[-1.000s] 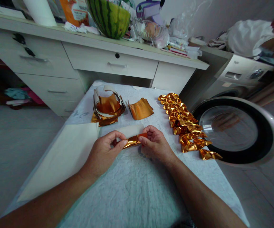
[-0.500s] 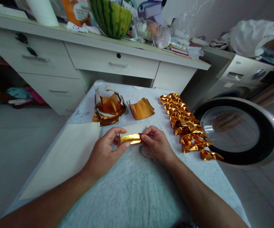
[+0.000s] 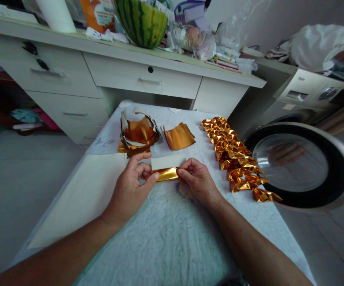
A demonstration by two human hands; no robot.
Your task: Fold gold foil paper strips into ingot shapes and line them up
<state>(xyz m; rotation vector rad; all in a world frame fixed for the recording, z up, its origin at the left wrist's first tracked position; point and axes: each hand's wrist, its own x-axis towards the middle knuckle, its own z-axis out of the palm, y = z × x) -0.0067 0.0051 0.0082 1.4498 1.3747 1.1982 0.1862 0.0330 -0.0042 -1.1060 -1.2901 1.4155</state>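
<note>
A sheet of gold foil paper (image 3: 167, 174) is held between my hands, its lower edge folded up so a shiny gold band shows below the pale backing. My left hand (image 3: 134, 178) pinches the left end of the fold with thumb below; its index finger is raised off the sheet. At the opposite end, my right hand (image 3: 196, 177) grips the fold between thumb and curled fingers. Just beyond lie a small stack of curved gold sheets (image 3: 179, 136) and a larger curled bundle of gold paper (image 3: 138, 131). Folded gold paper ingots (image 3: 234, 153) stand in rows to the right.
A pale sheet (image 3: 82, 198) covers the table's left side. Behind the table (image 3: 160, 246) is a white drawer desk (image 3: 142, 81) bearing a cut watermelon (image 3: 142, 24) and plastic bags. A washing machine's open round door (image 3: 291, 165) stands close to the right table edge.
My left index finger has lifted away from the paper and the left thumb has slid slightly left along the fold. My right hand keeps its grip at the right end.
</note>
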